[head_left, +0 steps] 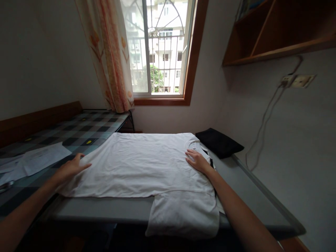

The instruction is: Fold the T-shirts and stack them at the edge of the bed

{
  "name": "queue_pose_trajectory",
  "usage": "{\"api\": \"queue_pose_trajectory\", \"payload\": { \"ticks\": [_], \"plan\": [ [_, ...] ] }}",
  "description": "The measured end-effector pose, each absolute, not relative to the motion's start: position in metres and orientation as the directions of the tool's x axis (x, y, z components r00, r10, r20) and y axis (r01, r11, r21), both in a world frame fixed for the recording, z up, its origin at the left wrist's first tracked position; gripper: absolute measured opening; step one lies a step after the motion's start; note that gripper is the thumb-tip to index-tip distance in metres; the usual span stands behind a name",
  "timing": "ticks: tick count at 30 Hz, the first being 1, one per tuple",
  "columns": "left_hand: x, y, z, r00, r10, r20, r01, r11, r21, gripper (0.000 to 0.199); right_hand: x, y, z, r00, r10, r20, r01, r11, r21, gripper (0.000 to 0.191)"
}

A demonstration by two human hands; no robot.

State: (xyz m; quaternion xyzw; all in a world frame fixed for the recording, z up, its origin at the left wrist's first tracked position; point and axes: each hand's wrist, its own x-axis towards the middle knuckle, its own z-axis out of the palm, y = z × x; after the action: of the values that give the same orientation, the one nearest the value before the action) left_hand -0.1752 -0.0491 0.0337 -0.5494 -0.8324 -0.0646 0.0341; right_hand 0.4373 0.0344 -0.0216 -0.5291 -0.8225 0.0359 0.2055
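Observation:
A white T-shirt (pixel 136 164) lies spread sideways over a grey table (pixel 110 209). Its neckline is on the right, and the near sleeve (pixel 183 213) hangs over the table's front edge. At the shirt's left end is my left hand (pixel 73 167), thumb and fingers apart, touching the cloth by the hem. My right hand (pixel 196 161) rests flat on the fabric just below the collar, fingers stretched out. Something black and pale shows from under the shirt along its right side; what it is I cannot tell.
A folded black cloth item (pixel 220 142) sits at the table's back right. To the left, papers (pixel 42 159) lie on a checked bed (pixel 97 127). A wall shelf (pixel 262 42) overhangs on the right, with a cable (pixel 262 129) hanging from a socket (pixel 303 81).

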Motion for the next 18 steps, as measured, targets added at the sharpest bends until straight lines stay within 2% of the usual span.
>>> {"api": "queue_pose_trajectory", "payload": {
  "ticks": [3, 8, 10, 13, 15, 16, 18],
  "plan": [
    [-0.181, -0.061, 0.038, -0.417, 0.9, 0.13, 0.907, 0.403, 0.121, 0.045, 0.439, 0.037, -0.025, -0.364, 0.87, 0.333, 0.837, 0.462, -0.294, 0.043],
    [-0.193, -0.072, 0.044, -0.408, 0.898, 0.164, 0.913, 0.394, 0.111, 0.04, 0.44, 0.039, -0.029, -0.362, 0.855, 0.371, 0.814, 0.484, -0.322, 0.039],
    [-0.197, -0.073, 0.043, -0.383, 0.907, 0.175, 0.924, 0.379, 0.055, 0.041, 0.44, 0.039, -0.029, -0.363, 0.854, 0.372, 0.816, 0.484, -0.317, 0.039],
    [-0.189, -0.069, 0.041, -0.337, 0.92, 0.2, 0.928, 0.361, -0.097, 0.045, 0.44, 0.038, -0.028, -0.368, 0.854, 0.367, 0.823, 0.483, -0.299, 0.04],
    [-0.173, -0.059, 0.041, -0.268, 0.934, 0.237, 0.939, 0.308, -0.152, 0.045, 0.439, 0.038, -0.027, -0.37, 0.857, 0.359, 0.829, 0.479, -0.289, 0.041],
    [-0.161, -0.053, 0.041, -0.203, 0.945, 0.257, 0.959, 0.245, -0.142, 0.044, 0.439, 0.038, -0.027, -0.371, 0.858, 0.355, 0.831, 0.477, -0.285, 0.041],
    [-0.133, -0.038, 0.037, -0.05, 0.958, 0.282, 0.997, 0.063, -0.037, 0.042, 0.439, 0.038, -0.027, -0.371, 0.861, 0.348, 0.837, 0.473, -0.277, 0.041]
  ]
}}
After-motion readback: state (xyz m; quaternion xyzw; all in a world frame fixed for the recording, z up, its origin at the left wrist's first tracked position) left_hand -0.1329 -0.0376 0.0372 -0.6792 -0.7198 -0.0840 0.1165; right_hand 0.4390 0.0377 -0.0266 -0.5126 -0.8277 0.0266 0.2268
